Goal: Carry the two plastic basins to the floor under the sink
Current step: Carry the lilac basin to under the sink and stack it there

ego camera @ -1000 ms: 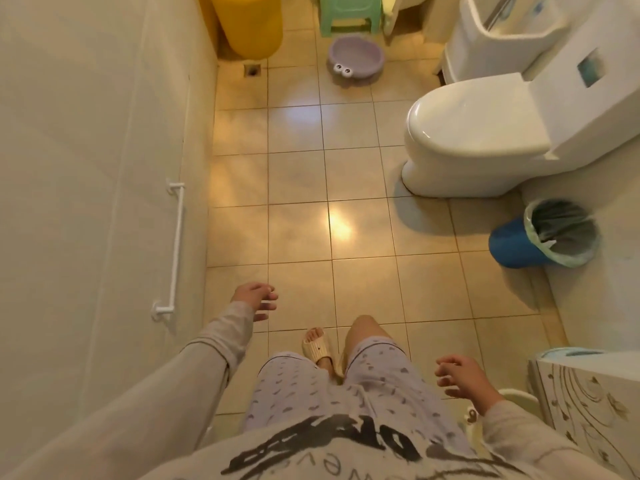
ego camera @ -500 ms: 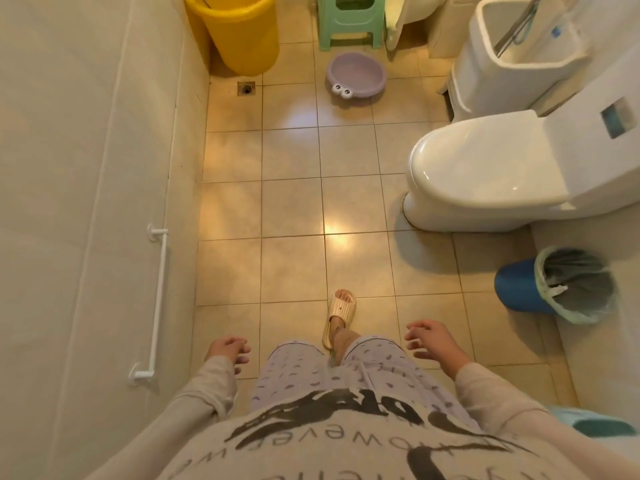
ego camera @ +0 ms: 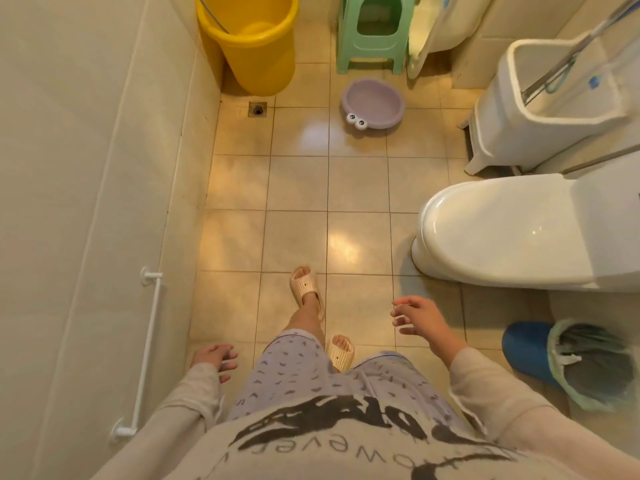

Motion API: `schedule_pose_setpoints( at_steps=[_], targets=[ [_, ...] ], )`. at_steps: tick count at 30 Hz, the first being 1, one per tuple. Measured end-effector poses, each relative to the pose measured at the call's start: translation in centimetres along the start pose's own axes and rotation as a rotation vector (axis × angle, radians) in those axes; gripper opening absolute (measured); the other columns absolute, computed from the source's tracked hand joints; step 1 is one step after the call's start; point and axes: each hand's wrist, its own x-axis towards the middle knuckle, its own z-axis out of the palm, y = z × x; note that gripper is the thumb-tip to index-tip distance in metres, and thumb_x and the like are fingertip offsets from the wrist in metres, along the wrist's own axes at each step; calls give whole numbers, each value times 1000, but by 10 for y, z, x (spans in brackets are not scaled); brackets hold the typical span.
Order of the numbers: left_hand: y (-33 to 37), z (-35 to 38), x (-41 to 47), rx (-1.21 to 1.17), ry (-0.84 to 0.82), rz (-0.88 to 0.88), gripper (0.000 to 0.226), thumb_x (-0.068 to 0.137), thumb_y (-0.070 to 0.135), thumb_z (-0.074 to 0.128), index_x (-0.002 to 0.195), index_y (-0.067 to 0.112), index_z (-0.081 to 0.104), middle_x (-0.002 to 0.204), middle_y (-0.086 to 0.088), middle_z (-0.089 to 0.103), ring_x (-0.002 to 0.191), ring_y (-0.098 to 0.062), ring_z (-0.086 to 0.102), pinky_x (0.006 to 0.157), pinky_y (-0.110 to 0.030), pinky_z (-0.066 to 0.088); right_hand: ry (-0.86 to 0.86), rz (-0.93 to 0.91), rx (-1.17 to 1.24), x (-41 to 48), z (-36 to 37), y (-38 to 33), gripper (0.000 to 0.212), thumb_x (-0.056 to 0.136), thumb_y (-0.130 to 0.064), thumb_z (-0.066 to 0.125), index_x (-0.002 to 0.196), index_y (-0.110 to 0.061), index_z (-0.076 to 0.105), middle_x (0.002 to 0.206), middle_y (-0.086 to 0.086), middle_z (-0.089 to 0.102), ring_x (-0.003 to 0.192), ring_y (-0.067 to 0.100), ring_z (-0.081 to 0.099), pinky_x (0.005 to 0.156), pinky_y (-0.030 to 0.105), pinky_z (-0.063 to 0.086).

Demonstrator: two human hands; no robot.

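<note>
A small purple plastic basin (ego camera: 373, 102) with two googly eyes on its rim sits on the tiled floor far ahead, in front of a green stool (ego camera: 372, 32). I see no second basin for certain; a pale object leans beside the stool. My left hand (ego camera: 215, 359) hangs low by my left thigh, empty, fingers loosely spread. Further forward on the right, my right hand (ego camera: 417, 317) is also empty, with fingers apart. Both hands are far from the purple basin. My feet in beige slippers stand on the tiles between the hands.
A yellow bucket (ego camera: 254, 46) stands at the far left by a floor drain (ego camera: 257, 109). A white toilet (ego camera: 512, 230) and a white mop bucket (ego camera: 550, 105) line the right side. A blue bin (ego camera: 568, 362) with a liner sits near right. A white grab rail (ego camera: 147, 351) runs along the left wall.
I have walked forward: the basin, stool and bucket are nearer and lower in view. My right hand has swung forward, the left hand back. The white cabinet at the right is out of view.
</note>
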Motion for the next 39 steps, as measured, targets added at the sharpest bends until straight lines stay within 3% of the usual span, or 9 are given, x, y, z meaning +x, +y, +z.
schedule_pose_setpoints(
  at_steps=[9,13,19,27,32,37,39],
  targets=[
    [198,32,40,216,-89,90,10,91,12,48,94,8,57,74,-5,58,59,-18,50,55,-26,40,128,199,132,57,2,-46,19,87,1,47,100,-1,61,73,13,58,57,21,51,54,27,43],
    [295,48,43,341,-161,251,9,91,9,47,93,6,56,88,-12,60,55,-18,49,53,-23,37,192,231,195,72,0,-66,13,90,-4,49,95,-2,60,72,11,58,55,20,50,49,24,42],
    [416,73,42,314,-182,338,22,94,9,44,74,14,52,72,-3,55,56,-15,49,53,-25,37,216,280,185,102,-13,-105,12,90,-6,48,93,-2,58,71,10,57,55,20,48,50,24,41],
    [448,114,62,354,-193,227,16,92,11,47,81,12,57,75,-6,59,60,-19,50,58,-26,41,189,254,260,179,-58,-201,8,91,-5,47,93,-4,55,75,14,54,55,20,47,50,25,39],
    [460,132,69,287,-83,53,15,91,10,49,81,7,59,81,-13,60,80,-29,54,81,-42,47,164,204,214,231,-99,-284,15,92,-1,45,102,0,56,73,14,54,53,21,45,48,24,38],
    [493,151,68,215,-63,44,10,90,10,51,85,7,59,81,-12,62,69,-26,56,63,-31,45,110,114,114,275,-132,-361,16,92,-5,46,102,-2,58,76,11,59,56,19,51,51,25,40],
    [508,155,67,194,-77,43,10,90,10,50,91,5,59,87,-14,62,75,-28,56,62,-30,45,106,99,81,289,-139,-381,16,91,-5,46,100,-4,59,76,10,60,56,19,52,51,23,41]
  ],
)
